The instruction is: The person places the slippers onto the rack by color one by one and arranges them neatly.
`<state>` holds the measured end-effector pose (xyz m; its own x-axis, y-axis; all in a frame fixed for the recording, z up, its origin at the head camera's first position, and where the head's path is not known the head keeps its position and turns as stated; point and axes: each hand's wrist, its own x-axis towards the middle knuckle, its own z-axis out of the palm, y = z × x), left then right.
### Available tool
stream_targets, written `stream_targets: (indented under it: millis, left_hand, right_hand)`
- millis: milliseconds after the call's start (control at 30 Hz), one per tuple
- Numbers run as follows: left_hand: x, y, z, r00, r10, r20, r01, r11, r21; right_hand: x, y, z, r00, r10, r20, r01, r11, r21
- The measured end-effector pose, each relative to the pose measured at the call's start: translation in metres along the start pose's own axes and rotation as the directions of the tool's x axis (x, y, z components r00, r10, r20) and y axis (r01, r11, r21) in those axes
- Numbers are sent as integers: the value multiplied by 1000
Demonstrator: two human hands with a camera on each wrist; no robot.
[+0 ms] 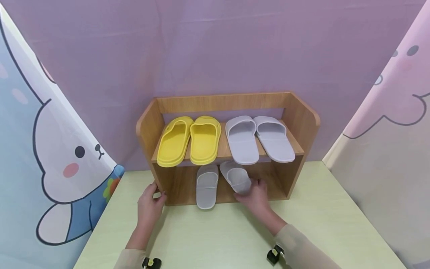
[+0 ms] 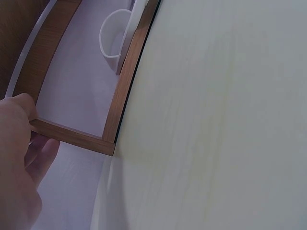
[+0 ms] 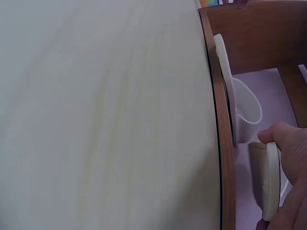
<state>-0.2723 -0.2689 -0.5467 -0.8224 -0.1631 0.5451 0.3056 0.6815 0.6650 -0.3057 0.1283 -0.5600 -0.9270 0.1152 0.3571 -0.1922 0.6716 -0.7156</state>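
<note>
My left hand (image 1: 150, 205) holds the left side panel of a wooden shoe rack (image 1: 223, 101). In the left wrist view its thumb and fingers lie on opposite faces of that panel (image 2: 76, 135). With my right hand (image 1: 256, 198) I grip a grey slipper (image 1: 237, 178) by its heel end, tilted inside the lower level. The right wrist view shows thumb and fingers at the two edges of its sole (image 3: 271, 179). To its left, a matching grey slipper (image 1: 206, 188) rests on the lower shelf, heel toward me and jutting over the front edge.
Two yellow slippers (image 1: 205, 144) stand on the upper shelf's left half. Beside them are two pale lilac-grey slippers (image 1: 242, 142). A light table (image 1: 215, 239) carries the rack, and a purple cloth (image 1: 221, 48) hangs behind. Cartoon-printed curtains (image 1: 60, 149) flank both sides.
</note>
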Motion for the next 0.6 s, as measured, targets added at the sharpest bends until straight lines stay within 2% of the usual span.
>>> stream_targets:
  millis: [333, 600]
  left_hand:
    - [1, -1, 0, 1000, 1, 3, -1, 1000, -7]
    - [1, -2, 0, 1000, 1, 7, -1, 1000, -2]
  right_hand:
    - [0, -7, 11, 1000, 27, -13, -28, 999, -44]
    - [-3, -7, 15, 1000, 5, -24, -6, 998, -70]
